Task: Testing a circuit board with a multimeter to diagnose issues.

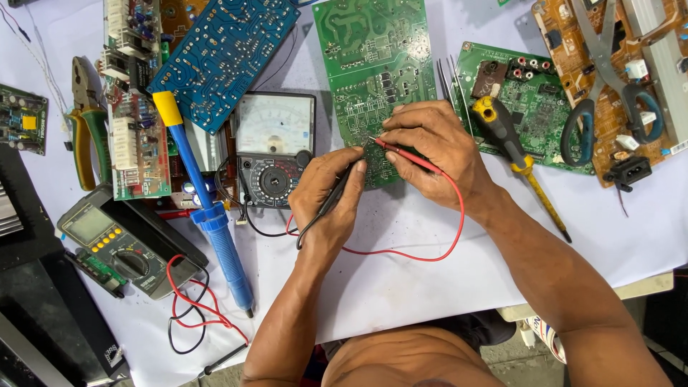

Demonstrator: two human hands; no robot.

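While both probes met on the green circuit board (pixel 376 79), my left hand (pixel 330 204) was closed round the black probe (pixel 337 193) and my right hand (pixel 437 154) pinched the red probe (pixel 405 154). That board lay just above my hands, centre of the frame, its long axis running up and away from me; its lower edge sat under my fingers, the right hand slightly nearer. Left of it stood the needle meter (pixel 274 147), with red and black leads looping below. Everything rested on a white sheet (pixel 401 287) crowded with boards, a screwdriver (pixel 516 158) and scissors (pixel 609 79).
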